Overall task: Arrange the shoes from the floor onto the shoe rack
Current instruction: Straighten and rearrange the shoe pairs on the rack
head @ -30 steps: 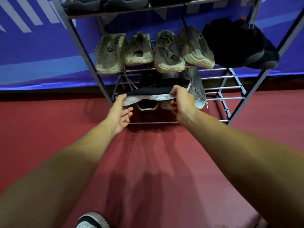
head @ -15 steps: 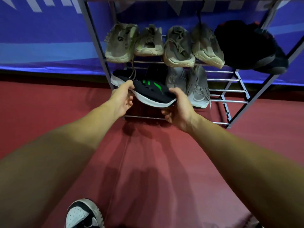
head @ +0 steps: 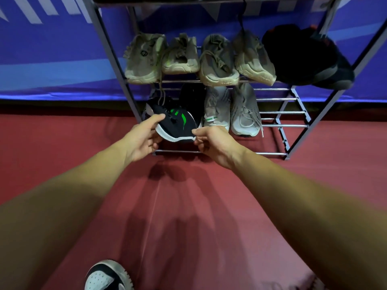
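A black shoe with green stripes and a white sole edge (head: 178, 127) is held at the left end of the rack's bottom shelf. My left hand (head: 144, 139) grips its left side with the thumb on top. My right hand (head: 211, 141) pinches its toe end. Behind it, a second black shoe (head: 192, 97) stands on the bottom shelf, partly hidden. The metal shoe rack (head: 293, 111) stands against a blue wall banner.
Two grey sneakers (head: 232, 109) fill the middle of the bottom shelf; its right part shows bare bars. Several beige shoes (head: 201, 57) and a black pair (head: 307, 57) sit on the shelf above. The floor is red. My black-and-white shoe (head: 106, 277) shows at the bottom.
The black shoe has turned from sole-up to upper-side-up and tilted its toe toward me. Both hands shifted their hold as it turned. The camera view dropped slightly.
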The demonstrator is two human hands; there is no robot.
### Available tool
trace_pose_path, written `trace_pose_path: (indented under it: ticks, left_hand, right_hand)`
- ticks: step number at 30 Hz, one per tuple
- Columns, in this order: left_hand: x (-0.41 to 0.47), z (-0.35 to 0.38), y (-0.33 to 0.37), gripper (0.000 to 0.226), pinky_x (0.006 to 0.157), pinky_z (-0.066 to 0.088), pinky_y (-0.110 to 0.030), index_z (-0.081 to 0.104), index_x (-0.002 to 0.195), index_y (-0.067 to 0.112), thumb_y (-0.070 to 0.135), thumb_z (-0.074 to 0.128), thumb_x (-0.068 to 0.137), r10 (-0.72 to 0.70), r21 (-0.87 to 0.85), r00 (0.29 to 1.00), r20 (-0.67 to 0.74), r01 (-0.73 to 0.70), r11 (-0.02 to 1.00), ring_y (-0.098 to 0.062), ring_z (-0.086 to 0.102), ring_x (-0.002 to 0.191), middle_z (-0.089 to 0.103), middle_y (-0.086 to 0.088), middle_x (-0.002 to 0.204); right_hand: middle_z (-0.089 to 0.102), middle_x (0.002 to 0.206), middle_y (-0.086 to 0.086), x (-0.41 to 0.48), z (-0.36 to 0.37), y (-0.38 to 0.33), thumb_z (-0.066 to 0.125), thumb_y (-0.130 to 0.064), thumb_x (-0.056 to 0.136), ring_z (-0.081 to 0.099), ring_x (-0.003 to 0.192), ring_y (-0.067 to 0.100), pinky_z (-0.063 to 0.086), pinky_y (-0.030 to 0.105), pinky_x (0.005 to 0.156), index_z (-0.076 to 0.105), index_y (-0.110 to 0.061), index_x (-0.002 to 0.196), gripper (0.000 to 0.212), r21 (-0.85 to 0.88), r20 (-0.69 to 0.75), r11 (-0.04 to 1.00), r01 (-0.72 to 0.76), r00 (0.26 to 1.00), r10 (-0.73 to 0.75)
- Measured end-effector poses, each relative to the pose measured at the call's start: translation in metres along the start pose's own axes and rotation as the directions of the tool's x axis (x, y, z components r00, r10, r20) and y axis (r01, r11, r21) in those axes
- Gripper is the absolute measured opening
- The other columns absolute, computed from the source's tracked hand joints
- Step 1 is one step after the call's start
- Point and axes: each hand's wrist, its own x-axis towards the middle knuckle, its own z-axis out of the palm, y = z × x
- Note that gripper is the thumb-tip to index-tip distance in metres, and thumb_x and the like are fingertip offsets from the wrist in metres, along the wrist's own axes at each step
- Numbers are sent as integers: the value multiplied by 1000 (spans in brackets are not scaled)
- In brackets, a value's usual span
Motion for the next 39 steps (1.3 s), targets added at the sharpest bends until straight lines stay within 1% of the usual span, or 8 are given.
trace_pose_path:
  ticks: [5, 11, 14, 18, 21, 31, 36, 39]
  left_hand:
    - [-5, -10, -1, 19, 57, 31, -21, 67, 95, 26, 37, 75, 81, 28, -61, 995, 98, -22, 998, -6, 54, 64, 69, 7, 87]
    - [-9, -12, 2, 15, 53, 32, -20, 55, 77, 22, 23, 66, 87, 9, -110, 982, 190, 12, 994, -8, 46, 60, 53, 6, 59]
    - [-4, -9, 9, 23, 52, 29, -20, 45, 70, 21, 7, 55, 86, 51, -121, 994, 95, -39, 992, -7, 35, 53, 36, 8, 47]
    - [1, -6, 12, 16, 47, 31, -18, 52, 73, 16, 4, 51, 84, 81, -98, 996, -48, -85, 992, -7, 41, 49, 50, 0, 63]
    - [5, -8, 12, 13, 48, 30, -19, 54, 75, 16, 4, 52, 80, 89, -94, 991, -103, -99, 991, -7, 39, 50, 50, 0, 64]
    - [15, -19, -5, 15, 47, 28, -19, 64, 86, 23, 30, 75, 81, 29, -175, 998, -59, -39, 984, -5, 45, 51, 59, 7, 66]
    - [23, -14, -6, 15, 41, 24, -18, 57, 80, 15, 6, 70, 81, 31, -204, 994, -104, -52, 977, -5, 42, 51, 53, 0, 70]
    - [29, -12, 4, 16, 40, 26, -19, 56, 81, 12, -1, 66, 79, 45, -271, 981, -187, -95, 958, -6, 43, 50, 53, -2, 71]
  right_hand:
    - [57, 61, -3, 6, 17, 6, 61, -1, 91, 52, 60, 8, 34, 19, 57, 59, -12, 76, 19, 29, -37, 998, 52, 998, -51]
    - [57, 72, 2, 19, 40, 2, 59, -2, 93, 49, 61, 8, 33, 17, 51, 58, -14, 78, 19, 36, -86, 995, 97, 992, -94]
    - [54, 65, -2, 23, 44, 2, 63, -8, 93, 46, 57, 6, 32, 20, 53, 53, -18, 71, 26, 20, -71, 994, 109, 992, -107]
    - [54, 51, -12, 26, 47, -2, 67, -19, 93, 52, 59, 5, 34, 19, 52, 62, -18, 81, 13, -52, -25, 998, 43, 999, -45]
    - [62, 67, -4, 30, 50, -1, 70, -20, 90, 53, 60, 7, 34, 21, 51, 64, -17, 84, 9, -99, -32, 995, 24, 999, -27]
    - [53, 57, -4, 54, 70, 5, 69, -9, 85, 46, 55, 9, 31, 22, 52, 59, -19, 60, 29, -90, -148, 994, 64, 986, -77]
    - [58, 61, -2, 66, 78, 15, 70, -15, 87, 56, 68, 16, 40, 29, 62, 60, -18, 63, 26, -130, -200, 989, 71, 975, -97]
    - [65, 74, 1, 69, 81, 12, 69, -20, 90, 58, 62, 10, 37, 24, 54, 65, -17, 78, 13, -88, -174, 994, 71, 981, -86]
